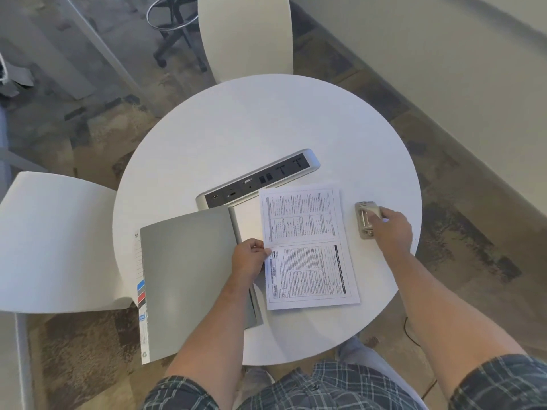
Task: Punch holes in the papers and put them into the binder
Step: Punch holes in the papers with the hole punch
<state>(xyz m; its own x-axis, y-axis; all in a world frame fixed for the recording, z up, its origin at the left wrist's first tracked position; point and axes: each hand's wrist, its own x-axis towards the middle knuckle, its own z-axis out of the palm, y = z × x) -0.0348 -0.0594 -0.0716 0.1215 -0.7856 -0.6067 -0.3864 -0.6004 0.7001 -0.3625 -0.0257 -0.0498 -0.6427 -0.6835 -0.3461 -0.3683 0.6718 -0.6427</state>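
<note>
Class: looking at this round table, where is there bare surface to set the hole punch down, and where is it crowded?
Bare: the far half of the table beyond the power strip, and the near rim below the papers. Crowded: the middle, where the open binder, papers, hole punch and both hands sit.

An office meeting nook: round white table [266,125] with built-in power-and-data strip [260,179], white chairs [245,34], carpet tiles [88,134].
</note>
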